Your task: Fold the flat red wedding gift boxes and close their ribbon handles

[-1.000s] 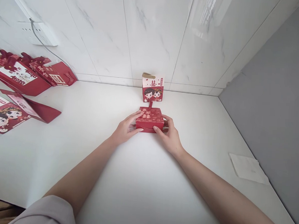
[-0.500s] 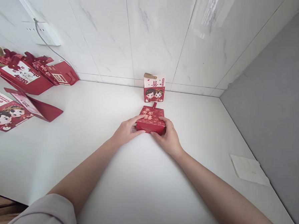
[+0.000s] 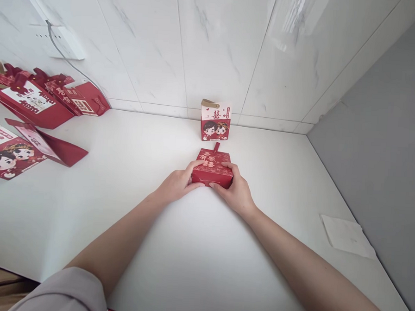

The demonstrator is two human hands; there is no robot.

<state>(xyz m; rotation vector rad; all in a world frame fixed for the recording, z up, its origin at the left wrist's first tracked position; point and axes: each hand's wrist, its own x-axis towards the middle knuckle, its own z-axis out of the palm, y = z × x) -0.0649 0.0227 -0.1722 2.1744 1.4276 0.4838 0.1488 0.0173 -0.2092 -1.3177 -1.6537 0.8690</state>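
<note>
A red box (image 3: 213, 169) with pale lettering lies on the white table (image 3: 202, 248), its short red strap pointing toward the wall. My left hand (image 3: 180, 183) grips its left side, thumb at the near edge and fingers on top and behind. On the right side my right hand (image 3: 236, 189) holds it the same way. Some fingertips of both hands are hidden by the box. Just behind it stands a small pink-and-red box (image 3: 215, 123) with two cartoon faces and a tan strap.
Several red gift boxes (image 3: 36, 102) stand against the wall at the far left. Nearer lie a flat printed piece (image 3: 12, 157) and a folded red one (image 3: 63, 150). A white tissue (image 3: 347, 236) lies at the right edge. A cable hangs from a wall socket (image 3: 65, 43).
The red box and both hands sit very slightly further right in the view, and the scene has shifted a little. My hold on the box looks the same.
</note>
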